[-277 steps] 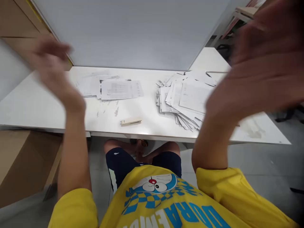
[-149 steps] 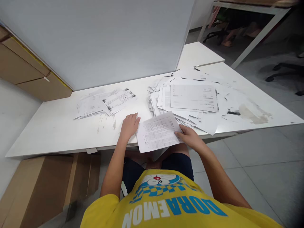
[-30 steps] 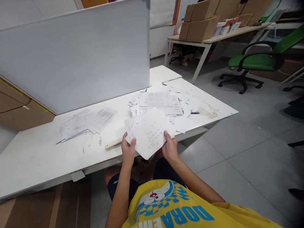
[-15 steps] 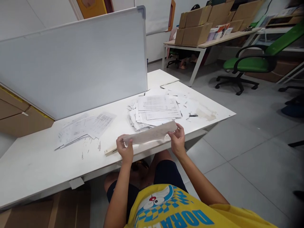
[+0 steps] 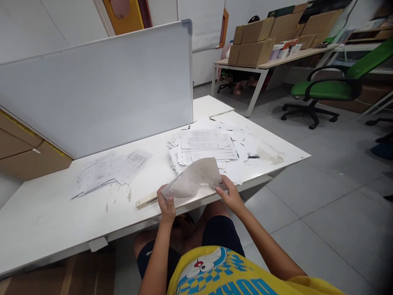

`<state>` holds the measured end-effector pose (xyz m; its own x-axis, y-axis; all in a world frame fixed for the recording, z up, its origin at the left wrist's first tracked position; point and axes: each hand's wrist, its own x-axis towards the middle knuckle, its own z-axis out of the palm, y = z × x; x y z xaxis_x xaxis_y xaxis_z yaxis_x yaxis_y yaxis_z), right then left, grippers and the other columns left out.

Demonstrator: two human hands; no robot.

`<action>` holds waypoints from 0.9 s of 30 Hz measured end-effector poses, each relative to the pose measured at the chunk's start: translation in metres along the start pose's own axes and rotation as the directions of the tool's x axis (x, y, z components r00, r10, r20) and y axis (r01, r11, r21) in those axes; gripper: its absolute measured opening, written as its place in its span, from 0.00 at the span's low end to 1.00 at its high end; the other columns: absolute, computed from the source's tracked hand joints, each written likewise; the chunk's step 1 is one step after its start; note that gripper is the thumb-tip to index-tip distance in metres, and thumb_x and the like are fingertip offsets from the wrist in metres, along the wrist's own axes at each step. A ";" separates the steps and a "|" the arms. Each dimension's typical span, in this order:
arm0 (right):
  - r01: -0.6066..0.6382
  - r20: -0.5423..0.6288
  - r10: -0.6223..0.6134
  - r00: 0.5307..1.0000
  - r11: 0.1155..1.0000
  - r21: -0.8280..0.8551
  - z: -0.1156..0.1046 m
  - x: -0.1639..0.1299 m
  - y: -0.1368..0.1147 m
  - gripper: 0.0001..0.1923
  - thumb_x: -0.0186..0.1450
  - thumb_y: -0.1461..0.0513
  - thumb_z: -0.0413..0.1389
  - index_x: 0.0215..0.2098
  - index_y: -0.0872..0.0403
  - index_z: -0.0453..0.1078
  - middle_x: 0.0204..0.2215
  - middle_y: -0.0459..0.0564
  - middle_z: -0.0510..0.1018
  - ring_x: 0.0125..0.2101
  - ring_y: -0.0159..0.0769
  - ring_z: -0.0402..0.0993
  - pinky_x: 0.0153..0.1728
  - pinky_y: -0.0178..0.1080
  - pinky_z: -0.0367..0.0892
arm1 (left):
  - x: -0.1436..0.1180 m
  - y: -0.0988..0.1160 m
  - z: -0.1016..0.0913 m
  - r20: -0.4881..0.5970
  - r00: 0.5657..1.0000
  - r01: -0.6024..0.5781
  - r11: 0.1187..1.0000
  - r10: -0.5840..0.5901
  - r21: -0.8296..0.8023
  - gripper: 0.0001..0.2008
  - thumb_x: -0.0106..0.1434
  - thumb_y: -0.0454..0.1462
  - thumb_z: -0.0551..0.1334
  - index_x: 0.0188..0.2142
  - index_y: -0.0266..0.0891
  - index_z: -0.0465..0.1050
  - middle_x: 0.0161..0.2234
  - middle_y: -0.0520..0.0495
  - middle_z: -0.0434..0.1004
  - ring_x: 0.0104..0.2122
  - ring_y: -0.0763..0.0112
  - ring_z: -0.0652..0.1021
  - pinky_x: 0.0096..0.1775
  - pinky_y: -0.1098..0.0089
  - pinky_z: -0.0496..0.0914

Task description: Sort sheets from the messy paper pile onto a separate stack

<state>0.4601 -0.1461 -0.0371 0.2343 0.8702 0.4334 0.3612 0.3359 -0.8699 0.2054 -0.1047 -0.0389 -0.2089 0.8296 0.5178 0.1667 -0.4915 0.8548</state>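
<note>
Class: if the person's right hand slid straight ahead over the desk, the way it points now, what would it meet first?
Probably the large pile of papers just beyond the right hand, though depth is uncertain.

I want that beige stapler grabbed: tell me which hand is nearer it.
Left. The left hand sits just right of the stapler; the right hand is farther right, holding the sheet.

Two spreads of printed sheets, a left pile (image 5: pixel 110 171) and a right pile (image 5: pixel 208 145), are carried by the white counter (image 5: pixel 46 213), with a beige stapler (image 5: pixel 146 199) near its front edge.
</note>
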 end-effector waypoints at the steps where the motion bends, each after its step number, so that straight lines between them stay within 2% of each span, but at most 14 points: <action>1: -0.012 -0.035 0.013 0.999 1.000 0.018 0.001 0.000 0.000 0.19 0.63 0.51 0.58 0.49 0.48 0.71 0.44 0.52 0.77 0.46 0.48 0.72 0.47 0.46 0.67 | -0.001 -0.001 -0.001 0.020 1.000 0.004 1.000 -0.004 0.016 0.31 0.58 0.60 0.58 0.46 0.37 0.67 0.39 0.39 0.74 0.40 0.60 0.77 0.43 0.62 0.72; 5: -0.095 -0.142 0.110 0.984 0.990 0.108 0.009 0.002 0.005 0.21 0.64 0.50 0.56 0.52 0.50 0.68 0.46 0.52 0.77 0.45 0.46 0.73 0.47 0.46 0.68 | -0.004 -0.005 -0.002 0.037 0.999 0.030 0.995 -0.034 0.099 0.28 0.57 0.57 0.62 0.45 0.37 0.69 0.39 0.40 0.75 0.41 0.60 0.77 0.44 0.60 0.72; 7: -0.118 -0.139 0.130 0.982 0.989 0.095 0.011 0.005 0.008 0.19 0.66 0.50 0.53 0.50 0.50 0.70 0.46 0.53 0.77 0.45 0.47 0.73 0.47 0.48 0.67 | -0.004 -0.005 0.000 0.010 0.999 0.044 0.994 -0.045 0.102 0.25 0.57 0.56 0.62 0.41 0.37 0.71 0.37 0.41 0.75 0.38 0.61 0.78 0.43 0.62 0.72; 9: -0.099 -0.061 0.099 0.993 0.995 0.010 0.010 0.008 0.010 0.17 0.65 0.51 0.53 0.44 0.50 0.75 0.44 0.53 0.78 0.45 0.49 0.71 0.48 0.50 0.66 | -0.001 -0.003 0.001 -0.036 0.996 0.082 0.992 -0.079 0.092 0.24 0.57 0.57 0.62 0.36 0.38 0.72 0.32 0.44 0.76 0.35 0.63 0.77 0.40 0.63 0.72; 11: -0.041 0.085 0.048 0.995 0.995 -0.092 0.006 0.011 0.010 0.13 0.62 0.52 0.56 0.37 0.49 0.77 0.44 0.54 0.78 0.47 0.52 0.70 0.49 0.53 0.65 | 0.004 0.002 0.001 -0.076 0.989 0.133 0.988 -0.127 0.075 0.25 0.57 0.59 0.61 0.31 0.38 0.72 0.27 0.46 0.74 0.31 0.64 0.76 0.36 0.65 0.72; 13: -0.008 0.199 0.034 0.979 0.991 -0.133 0.000 0.014 0.007 0.12 0.60 0.52 0.58 0.33 0.49 0.78 0.45 0.54 0.78 0.48 0.54 0.68 0.50 0.55 0.65 | 0.009 0.008 0.001 -0.079 0.984 0.160 0.986 -0.157 0.042 0.30 0.54 0.63 0.59 0.28 0.38 0.72 0.26 0.45 0.74 0.30 0.64 0.75 0.34 0.65 0.72; 14: -0.020 0.221 0.046 0.974 0.993 -0.120 -0.002 0.016 0.006 0.12 0.60 0.52 0.58 0.34 0.49 0.78 0.46 0.54 0.78 0.48 0.54 0.69 0.50 0.55 0.65 | 0.011 0.011 0.000 -0.061 0.986 0.159 0.987 -0.157 0.017 0.32 0.53 0.65 0.59 0.29 0.37 0.72 0.27 0.44 0.75 0.30 0.62 0.76 0.35 0.64 0.72; 17: -0.140 0.141 0.135 0.981 0.990 0.026 -0.006 0.019 0.003 0.16 0.60 0.50 0.58 0.41 0.49 0.77 0.45 0.53 0.79 0.47 0.51 0.71 0.49 0.52 0.66 | 0.011 0.015 -0.001 0.065 0.991 0.121 0.991 -0.117 -0.062 0.35 0.52 0.66 0.58 0.37 0.37 0.74 0.36 0.38 0.78 0.39 0.57 0.78 0.41 0.62 0.73; 20: -0.236 0.042 0.232 0.972 0.955 0.181 -0.005 0.021 0.002 0.19 0.60 0.48 0.59 0.44 0.50 0.75 0.42 0.51 0.80 0.44 0.47 0.73 0.48 0.49 0.67 | 0.005 0.014 0.001 0.156 0.982 0.116 0.991 -0.105 -0.065 0.32 0.56 0.60 0.61 0.46 0.37 0.71 0.44 0.36 0.76 0.47 0.55 0.77 0.49 0.60 0.71; 24: -0.269 0.022 0.276 0.961 0.915 0.300 0.003 0.021 0.001 0.21 0.59 0.47 0.61 0.44 0.51 0.74 0.41 0.51 0.80 0.43 0.45 0.73 0.48 0.47 0.66 | -0.001 0.011 0.005 0.113 0.976 0.184 0.983 -0.184 0.015 0.25 0.58 0.52 0.65 0.47 0.37 0.71 0.43 0.39 0.77 0.46 0.59 0.77 0.50 0.61 0.70; 27: -0.265 0.049 0.265 0.963 0.900 0.347 0.012 0.021 -0.002 0.21 0.59 0.47 0.61 0.42 0.51 0.72 0.39 0.50 0.79 0.42 0.43 0.74 0.47 0.45 0.67 | 0.000 0.010 0.006 0.063 0.975 0.212 0.977 -0.211 -0.011 0.23 0.59 0.52 0.63 0.45 0.37 0.72 0.41 0.40 0.78 0.45 0.59 0.78 0.49 0.61 0.71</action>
<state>0.4536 -0.1242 -0.0295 0.2767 0.9449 0.1751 -0.0503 0.1962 -0.9793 0.2127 -0.1085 -0.0308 -0.1780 0.9297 0.3225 0.1079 -0.3074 0.9455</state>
